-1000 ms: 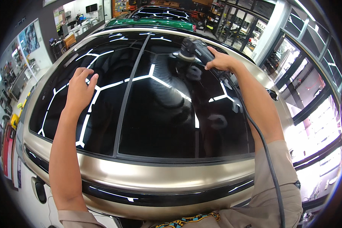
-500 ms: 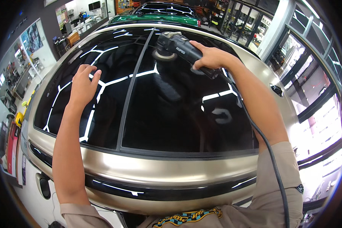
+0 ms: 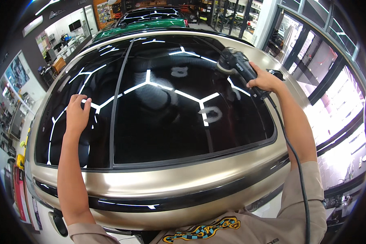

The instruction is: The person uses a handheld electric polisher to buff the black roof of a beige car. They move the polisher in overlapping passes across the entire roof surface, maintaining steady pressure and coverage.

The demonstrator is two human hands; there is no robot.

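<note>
My right hand grips the handle of a black corded polisher near the far right edge of a dark glass car roof. The polisher's round pad faces the glass, tilted; I cannot tell whether it touches. Its cord trails down along my right arm. Pale smears show on the glass: a ring-shaped smear, a squarish one and a third beside the polisher. My left hand is over the left part of the roof, holding nothing, fingers bent and thumb apart.
Gold bodywork borders the glass, and a dark strip divides it. A green car stands beyond. Glass doors line the right side. Yellow and red items stand at the left.
My right hand has carried the polisher rightward, from beside the dividing strip to the glass's right edge. My left hand is slightly lower and further left in the picture. The view has shifted right.
</note>
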